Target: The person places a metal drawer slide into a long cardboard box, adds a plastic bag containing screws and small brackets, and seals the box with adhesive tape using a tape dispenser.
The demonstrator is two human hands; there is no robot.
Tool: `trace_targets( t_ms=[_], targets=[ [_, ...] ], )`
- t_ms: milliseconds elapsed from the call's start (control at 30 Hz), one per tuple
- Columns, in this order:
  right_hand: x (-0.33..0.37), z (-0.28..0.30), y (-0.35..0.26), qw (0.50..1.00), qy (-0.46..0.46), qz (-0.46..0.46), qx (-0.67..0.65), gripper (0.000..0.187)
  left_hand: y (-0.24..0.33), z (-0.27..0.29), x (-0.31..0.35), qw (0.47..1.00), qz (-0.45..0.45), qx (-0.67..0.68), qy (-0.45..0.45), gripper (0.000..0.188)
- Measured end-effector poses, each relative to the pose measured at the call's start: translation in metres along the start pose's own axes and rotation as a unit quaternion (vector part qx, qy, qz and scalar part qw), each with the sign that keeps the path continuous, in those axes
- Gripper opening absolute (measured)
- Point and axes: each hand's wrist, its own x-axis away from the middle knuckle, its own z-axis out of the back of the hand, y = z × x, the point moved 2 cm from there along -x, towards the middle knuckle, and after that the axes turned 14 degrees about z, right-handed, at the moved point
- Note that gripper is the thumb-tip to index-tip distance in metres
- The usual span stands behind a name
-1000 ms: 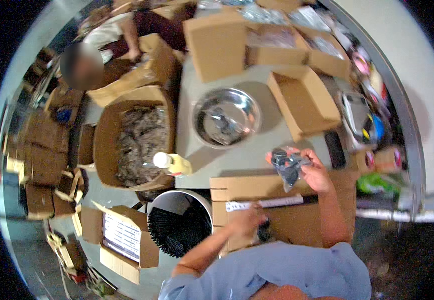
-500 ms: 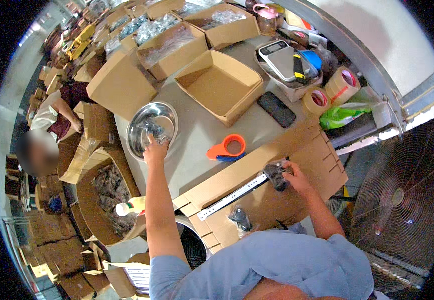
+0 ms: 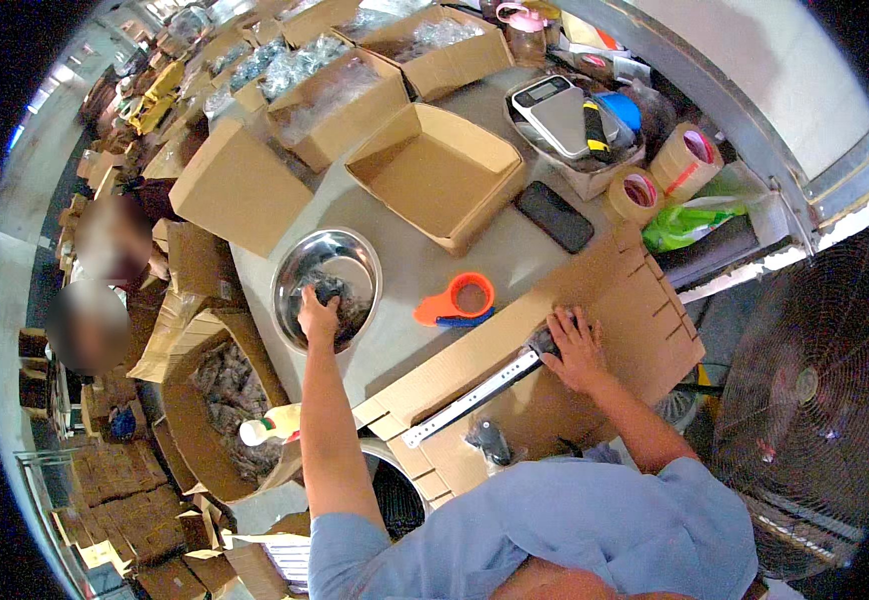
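Note:
My left hand (image 3: 319, 314) is inside a shiny metal bowl (image 3: 376, 275), its fingers closed on a small clear plastic bag with dark contents (image 3: 330, 287). Flat and spread, my right hand (image 3: 579, 352) lies over a dark bagged part (image 3: 543, 341), mostly hidden under the fingers. That part touches the upper end of a perforated metal rail (image 3: 470, 402), which rests along a flat piece of cardboard (image 3: 645, 335). Closer to me on the same cardboard sits another small clear bag with black parts (image 3: 490, 440).
An orange tape dispenser (image 3: 470, 295), a black phone (image 3: 555, 217) and an open cardboard tray (image 3: 435, 170) lie beyond the cardboard. Tape rolls (image 3: 637, 194) and a scale (image 3: 555, 115) are at far right. A fan (image 3: 805, 385) stands right; a filled carton (image 3: 225, 410) left. Another person is at left.
My right hand has gone from holding the dark bagged part by its edge to lying flat over it. In the bowl, my left hand has closed on a bag; the bowl has shifted right and nearer.

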Motion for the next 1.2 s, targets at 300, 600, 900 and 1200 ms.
trace_targets(
  t_ms=[300, 600, 900, 1200],
  targets=[
    [0.01, 0.031, -0.021, 0.979, 0.097, 0.056, -0.171, 0.069, 0.051, 0.089, 0.132, 0.95, -0.044, 0.289, 0.108, 0.043],
    [0.028, 0.025, -0.128, 0.677, 0.045, -0.014, -0.735, 0.045, 0.055, 0.033, 0.372, 0.835, -0.121, 0.413, -0.342, 0.053],
    [0.077, 0.001, -0.109, 0.758, 0.138, -0.018, -0.638, 0.036, 0.074, 0.028, 0.42, 0.786, 0.016, 0.539, -0.303, 0.07],
    [0.093, 0.032, -0.122, 0.678, 0.243, 0.001, -0.694, 0.031, 0.069, 0.03, 0.437, 0.829, -0.113, 0.461, -0.296, 0.052]
  ],
)
